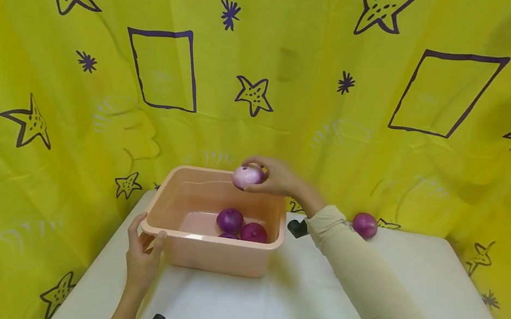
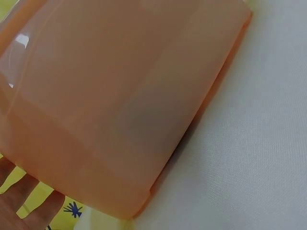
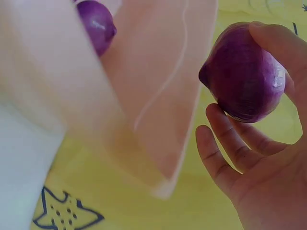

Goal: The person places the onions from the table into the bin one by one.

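A peach plastic tub stands on the white table with three red onions in it, one of them an onion near the middle. At the tub's near left corner my left hand grips the rim, thumb on the front and fingers along the side. The left wrist view has those fingers beside the tub wall. My right hand holds another red onion between thumb and fingers, raised over the tub's far right part. Its paler side faces the head camera.
One more red onion lies at the back of the white table, right of the tub and beyond the right forearm. A yellow curtain with drawn stars and frames hangs close behind the table.
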A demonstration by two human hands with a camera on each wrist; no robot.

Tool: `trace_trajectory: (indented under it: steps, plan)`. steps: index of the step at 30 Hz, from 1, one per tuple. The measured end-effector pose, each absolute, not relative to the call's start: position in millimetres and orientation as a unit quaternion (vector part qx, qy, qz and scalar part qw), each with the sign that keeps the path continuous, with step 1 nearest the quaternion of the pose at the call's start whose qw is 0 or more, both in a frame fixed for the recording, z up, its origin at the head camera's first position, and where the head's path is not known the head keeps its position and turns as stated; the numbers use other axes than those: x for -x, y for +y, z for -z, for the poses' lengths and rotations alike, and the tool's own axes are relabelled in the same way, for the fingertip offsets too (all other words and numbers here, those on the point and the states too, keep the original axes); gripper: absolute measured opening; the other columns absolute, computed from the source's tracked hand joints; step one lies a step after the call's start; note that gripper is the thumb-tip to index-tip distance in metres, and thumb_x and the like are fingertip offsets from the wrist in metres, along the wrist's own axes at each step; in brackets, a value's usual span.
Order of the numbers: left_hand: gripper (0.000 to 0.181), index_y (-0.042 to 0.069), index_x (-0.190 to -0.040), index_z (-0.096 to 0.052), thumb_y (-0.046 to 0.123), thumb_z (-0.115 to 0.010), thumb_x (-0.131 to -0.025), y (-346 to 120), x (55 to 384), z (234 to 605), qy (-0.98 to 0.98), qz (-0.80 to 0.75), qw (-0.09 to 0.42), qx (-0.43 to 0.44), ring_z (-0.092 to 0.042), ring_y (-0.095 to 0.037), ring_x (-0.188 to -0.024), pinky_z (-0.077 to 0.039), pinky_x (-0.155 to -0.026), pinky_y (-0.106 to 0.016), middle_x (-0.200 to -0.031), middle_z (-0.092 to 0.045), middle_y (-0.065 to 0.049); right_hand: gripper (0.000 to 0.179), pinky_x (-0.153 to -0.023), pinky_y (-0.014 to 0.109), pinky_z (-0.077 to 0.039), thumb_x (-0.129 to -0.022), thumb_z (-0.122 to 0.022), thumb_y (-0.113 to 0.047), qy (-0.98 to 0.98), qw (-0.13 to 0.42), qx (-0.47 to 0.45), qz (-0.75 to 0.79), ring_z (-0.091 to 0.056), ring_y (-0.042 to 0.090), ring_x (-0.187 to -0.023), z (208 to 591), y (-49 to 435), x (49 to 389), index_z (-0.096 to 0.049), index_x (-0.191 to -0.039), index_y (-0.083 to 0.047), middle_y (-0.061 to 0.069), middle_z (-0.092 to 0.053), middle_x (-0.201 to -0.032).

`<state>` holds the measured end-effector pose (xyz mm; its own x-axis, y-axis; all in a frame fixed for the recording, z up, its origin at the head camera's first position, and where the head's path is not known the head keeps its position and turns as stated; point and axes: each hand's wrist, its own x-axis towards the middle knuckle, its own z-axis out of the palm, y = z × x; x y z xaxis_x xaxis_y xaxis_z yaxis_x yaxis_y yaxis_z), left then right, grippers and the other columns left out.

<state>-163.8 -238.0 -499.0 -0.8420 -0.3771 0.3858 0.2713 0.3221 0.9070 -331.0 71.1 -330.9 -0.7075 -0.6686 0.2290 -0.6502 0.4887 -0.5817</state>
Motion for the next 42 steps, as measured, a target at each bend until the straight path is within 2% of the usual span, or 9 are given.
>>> trace_trajectory:
  steps: [3, 8, 14, 16, 21, 23, 28, 33, 42]
  plan:
    - [0.065, 0.023, -0.159, -0.027, 0.019, -0.061, -0.103, -239, 164, 498, -0.763, 0.584, 0.275, -0.034, -0.057, -0.028, -0.126, -0.047, -0.089, -0.01, -0.159, -0.042, -0.013, 0.053, -0.091, 0.037, -0.056, -0.084, -0.086, -0.029, 0.864, 0.026, 0.382, 0.326, -0.063, 0.026, -0.108, 336, 60, 331, -0.065, -0.131, -0.017, 0.006, -0.067, -0.123]
    - [0.065, 0.023, -0.158, -0.027, 0.019, -0.062, -0.103, -239, 163, 498, -0.762, 0.586, 0.272, -0.039, -0.058, -0.024, -0.124, -0.048, -0.089, -0.01, -0.158, -0.044, -0.012, 0.053, -0.091, 0.035, -0.054, -0.085, -0.085, -0.029, 0.864, 0.049, 0.394, 0.311, -0.062, 0.023, -0.106, 345, 43, 329, -0.064, -0.132, -0.018, 0.006, -0.068, -0.122]
    - [0.065, 0.022, -0.158, -0.027, 0.018, -0.061, -0.103, -238, 162, 496, -0.762, 0.586, 0.273, -0.038, -0.057, -0.031, -0.126, -0.047, -0.089, -0.009, -0.158, -0.045, -0.015, 0.052, -0.096, 0.034, -0.051, -0.087, -0.082, -0.028, 0.86, 0.078, 0.399, 0.309, -0.06, 0.021, -0.11, 351, 33, 326, -0.063, -0.135, -0.019, 0.004, -0.066, -0.125]
    - [0.065, 0.023, -0.158, -0.027, 0.019, -0.061, -0.103, -238, 162, 496, -0.761, 0.588, 0.271, -0.038, -0.057, -0.028, -0.126, -0.047, -0.089, -0.01, -0.158, -0.044, -0.013, 0.053, -0.098, 0.035, -0.051, -0.087, -0.082, -0.028, 0.86, 0.087, 0.395, 0.31, -0.06, 0.021, -0.112, 352, 32, 325, -0.062, -0.136, -0.02, 0.003, -0.065, -0.126]
    - [0.066, 0.025, -0.158, -0.028, 0.02, -0.063, -0.103, -239, 162, 497, -0.761, 0.588, 0.269, -0.043, -0.056, -0.008, -0.122, -0.048, -0.089, -0.01, -0.158, -0.046, -0.009, 0.054, -0.1, 0.035, -0.051, -0.087, -0.082, -0.027, 0.86, 0.093, 0.395, 0.309, -0.059, 0.022, -0.114, 351, 32, 324, -0.061, -0.137, -0.019, 0.003, -0.065, -0.128]
    - [0.066, 0.025, -0.158, -0.028, 0.019, -0.063, -0.103, -239, 163, 497, -0.762, 0.586, 0.273, -0.042, -0.056, -0.006, -0.12, -0.048, -0.089, -0.01, -0.157, -0.046, -0.009, 0.054, -0.1, 0.035, -0.051, -0.088, -0.081, -0.026, 0.86, 0.095, 0.395, 0.308, -0.059, 0.022, -0.114, 351, 32, 324, -0.061, -0.138, -0.019, 0.003, -0.065, -0.128]
    - [0.066, 0.023, -0.158, -0.028, 0.017, -0.063, -0.102, -239, 164, 498, -0.762, 0.584, 0.277, -0.038, -0.057, -0.016, -0.124, -0.048, -0.089, -0.01, -0.157, -0.045, -0.012, 0.062, -0.106, 0.044, -0.048, -0.089, -0.082, -0.024, 0.855, 0.116, 0.391, 0.322, -0.058, 0.032, -0.124, 350, 32, 324, -0.056, -0.145, -0.015, 0.012, -0.06, -0.139]
    - [0.066, 0.022, -0.159, -0.027, 0.016, -0.062, -0.103, -238, 163, 497, -0.762, 0.585, 0.275, -0.035, -0.057, -0.031, -0.128, -0.047, -0.089, -0.009, -0.159, -0.043, -0.013, 0.069, -0.11, 0.056, -0.043, -0.09, -0.081, -0.024, 0.856, 0.127, 0.384, 0.322, -0.049, 0.044, -0.137, 348, 33, 323, -0.049, -0.151, -0.019, 0.02, -0.049, -0.153]
    - [0.066, 0.022, -0.159, -0.027, 0.015, -0.061, -0.103, -238, 162, 498, -0.76, 0.586, 0.278, -0.034, -0.055, -0.041, -0.13, -0.047, -0.088, -0.009, -0.159, -0.042, -0.015, 0.068, -0.105, 0.051, -0.049, -0.09, -0.081, -0.028, 0.861, 0.107, 0.388, 0.31, -0.058, 0.04, -0.127, 344, 37, 323, -0.049, -0.15, -0.019, 0.022, -0.052, -0.149]
